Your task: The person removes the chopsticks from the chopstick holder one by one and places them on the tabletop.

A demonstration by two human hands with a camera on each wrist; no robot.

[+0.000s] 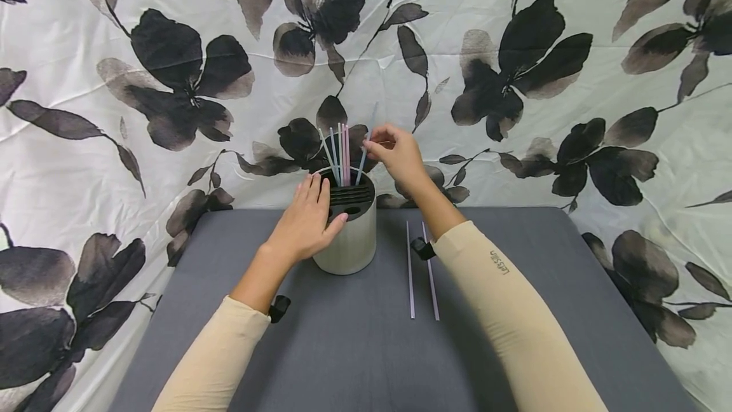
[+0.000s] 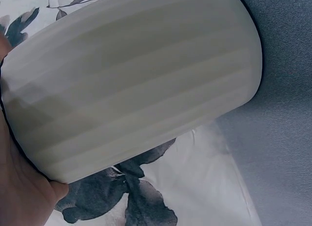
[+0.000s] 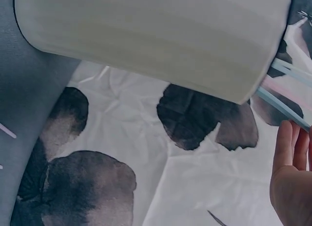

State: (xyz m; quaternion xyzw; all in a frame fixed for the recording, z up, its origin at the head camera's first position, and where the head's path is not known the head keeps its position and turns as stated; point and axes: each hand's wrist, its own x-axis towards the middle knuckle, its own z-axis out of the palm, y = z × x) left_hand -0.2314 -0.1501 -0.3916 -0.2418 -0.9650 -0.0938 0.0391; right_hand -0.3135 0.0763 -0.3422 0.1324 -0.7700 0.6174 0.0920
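A round, off-white holder [image 1: 350, 248] with a black slotted top stands toward the back of the table. Several pastel straws [image 1: 345, 151] rise from its far part. My left hand [image 1: 303, 224] rests on the holder's left rim, fingers extended and thumb lying across the front edge. Above the right side of the rim, my right hand [image 1: 399, 154] pinches a blue straw [image 1: 361, 167], whose lower end is inside the holder. The right wrist view shows the same blue straw [image 3: 282, 108] running to the fingertips. The holder's wall [image 2: 136, 79] fills most of the left wrist view.
Two lilac straws [image 1: 410, 278] lie side by side on the grey table [image 1: 354, 348], right of the holder and beside the right forearm. A white floral cloth [image 1: 400, 75] hangs behind the table's back edge.
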